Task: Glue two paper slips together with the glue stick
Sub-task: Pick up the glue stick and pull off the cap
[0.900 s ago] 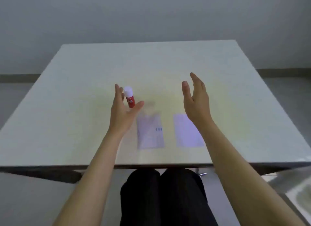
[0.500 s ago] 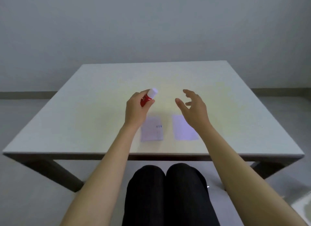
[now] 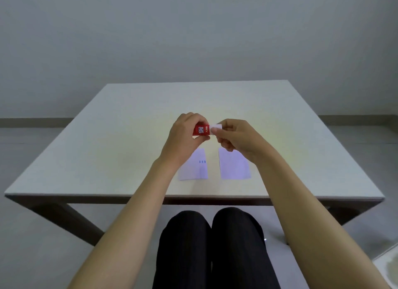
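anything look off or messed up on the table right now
Nothing stands out. The two paper slips lie flat, side by side and apart, near the front edge of the table. The glue stick is held sideways above them, red body in the left hand, white cap pinched by the right hand. No spills or damage.

— What am I wearing on my arms?
— Nothing; my forearms are bare to the frame's edge, with no sleeves, and my left hand (image 3: 185, 135) and right hand (image 3: 239, 138) are bare too.
— And below?
— Black trousers (image 3: 212, 245) on both my legs.
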